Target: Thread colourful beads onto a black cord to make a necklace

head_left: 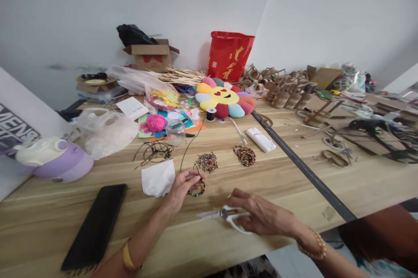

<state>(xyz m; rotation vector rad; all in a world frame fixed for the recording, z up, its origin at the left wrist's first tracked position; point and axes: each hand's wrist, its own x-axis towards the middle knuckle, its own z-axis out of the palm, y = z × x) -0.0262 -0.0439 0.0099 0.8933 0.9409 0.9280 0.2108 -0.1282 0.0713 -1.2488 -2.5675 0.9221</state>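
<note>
Two hands, head view: left hand [179, 187] pinches beaded loop [204, 188] at six o'clock; right hand [266, 215] grips scissors [224, 213] at loop's four o'clock, apart from it. Best handling: black cord [185, 154] taut, blades [209, 215] clear of beads. Blades blurred; cord hard to trace under left fingertips [197, 178]; right fingertips partly hidden; forearms [148, 231] cut off.

Scissors [223, 213] are showing shiny metal and smooth white plastic; bead bracelet [204, 188] is looking smooth. Table [156, 230] is showing smooth wood grain, red bag [225, 56] is gleaming like glossy plastic, flower cushion [224, 96] is looking like matt cloth.
</note>
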